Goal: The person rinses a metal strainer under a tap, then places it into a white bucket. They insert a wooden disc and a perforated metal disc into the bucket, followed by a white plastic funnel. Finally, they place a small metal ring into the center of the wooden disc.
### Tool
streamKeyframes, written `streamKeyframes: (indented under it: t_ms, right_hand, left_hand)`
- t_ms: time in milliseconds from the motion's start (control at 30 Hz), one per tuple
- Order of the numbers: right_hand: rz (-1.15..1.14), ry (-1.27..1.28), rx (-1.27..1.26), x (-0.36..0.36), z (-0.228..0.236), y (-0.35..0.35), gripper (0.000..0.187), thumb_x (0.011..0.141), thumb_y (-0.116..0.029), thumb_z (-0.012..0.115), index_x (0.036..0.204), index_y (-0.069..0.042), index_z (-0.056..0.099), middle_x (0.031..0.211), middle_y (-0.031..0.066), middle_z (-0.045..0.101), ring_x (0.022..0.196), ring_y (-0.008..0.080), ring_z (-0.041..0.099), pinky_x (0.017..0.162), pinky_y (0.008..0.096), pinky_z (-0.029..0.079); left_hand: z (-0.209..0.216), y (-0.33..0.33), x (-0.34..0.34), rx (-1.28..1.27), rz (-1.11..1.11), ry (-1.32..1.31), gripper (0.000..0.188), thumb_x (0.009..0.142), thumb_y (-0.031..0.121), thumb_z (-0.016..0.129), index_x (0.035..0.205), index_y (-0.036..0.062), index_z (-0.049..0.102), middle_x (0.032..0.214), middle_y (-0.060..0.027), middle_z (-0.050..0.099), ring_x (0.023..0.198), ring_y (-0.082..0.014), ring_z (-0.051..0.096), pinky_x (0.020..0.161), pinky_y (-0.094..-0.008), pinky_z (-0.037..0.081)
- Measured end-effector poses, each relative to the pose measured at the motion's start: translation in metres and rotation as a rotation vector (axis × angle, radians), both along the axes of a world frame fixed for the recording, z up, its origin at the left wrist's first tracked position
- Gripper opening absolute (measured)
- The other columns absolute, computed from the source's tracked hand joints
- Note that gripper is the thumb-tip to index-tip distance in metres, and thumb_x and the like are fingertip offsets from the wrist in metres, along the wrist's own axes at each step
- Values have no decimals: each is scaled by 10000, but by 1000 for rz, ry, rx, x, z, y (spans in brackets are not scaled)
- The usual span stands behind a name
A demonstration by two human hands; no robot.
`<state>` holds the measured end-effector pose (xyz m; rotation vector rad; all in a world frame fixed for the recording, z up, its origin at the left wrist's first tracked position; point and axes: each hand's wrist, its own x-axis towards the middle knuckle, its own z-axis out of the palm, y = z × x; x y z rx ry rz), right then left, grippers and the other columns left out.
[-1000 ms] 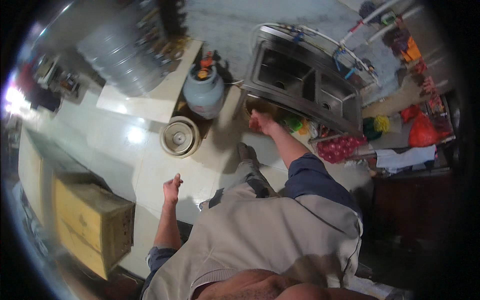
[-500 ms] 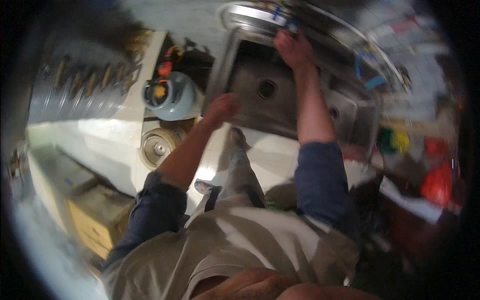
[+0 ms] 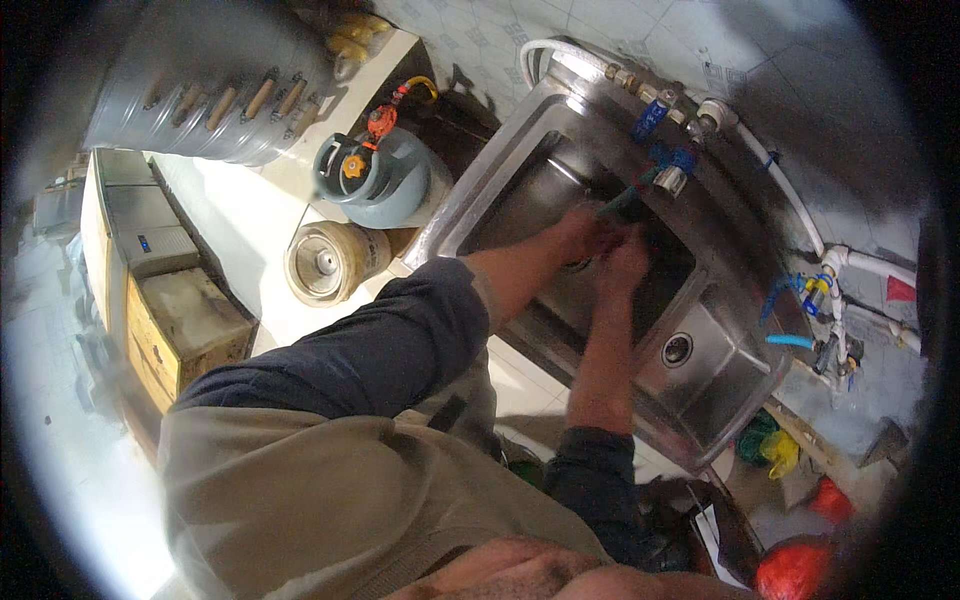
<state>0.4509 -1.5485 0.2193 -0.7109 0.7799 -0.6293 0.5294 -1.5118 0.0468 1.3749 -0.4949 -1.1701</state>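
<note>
My left hand and my right hand are close together over the large basin of a steel double sink. Both look closed, with fingers curled in toward each other; whether anything small lies between them is hidden. A tap with a blue handle stands at the back of the sink. From its outlet, a dim greenish strip, perhaps a short hose, slants down toward my left hand. I cannot tell if it touches the fingers.
Right of the big basin is a smaller basin with a drain. White pipes and valves run along the tiled wall. A grey-blue gas cylinder with an orange regulator stands left of the sink, beside a round beige container. Red bags lie lower right.
My right hand has come down from the tap into the basin. My left hand has moved in from the sink's left edge to meet it. The view has turned.
</note>
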Motion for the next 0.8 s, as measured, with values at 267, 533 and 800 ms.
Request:
streamKeyframes:
  t_ms: [267,533,800]
  right_hand:
    - [-12,-48,381,36,-150,30,439,995,-375,661,1311,-71,642,1229,146,689,1051,290,685,921,454,551]
    - [330,457,-55,24,-191,-8,479,986,-347,640,1370,-63,598,1263,143,676,1097,287,681,942,439,556]
    - [422,755,-314,-14,-247,-34,434,1038,-379,572,1329,-58,604,1227,140,681,1033,287,682,906,436,561]
  left_hand:
    - [44,29,15,339,252,519,345,1013,394,612,1098,69,692,1126,-161,709,1029,-284,673,881,-526,550]
    - [47,25,31,251,150,825,318,1002,417,639,1075,116,706,1045,-101,731,888,-270,677,784,-482,553]
    - [16,14,-5,-121,223,1419,297,1046,436,554,1047,181,706,1028,-63,731,777,-202,617,742,-442,532]
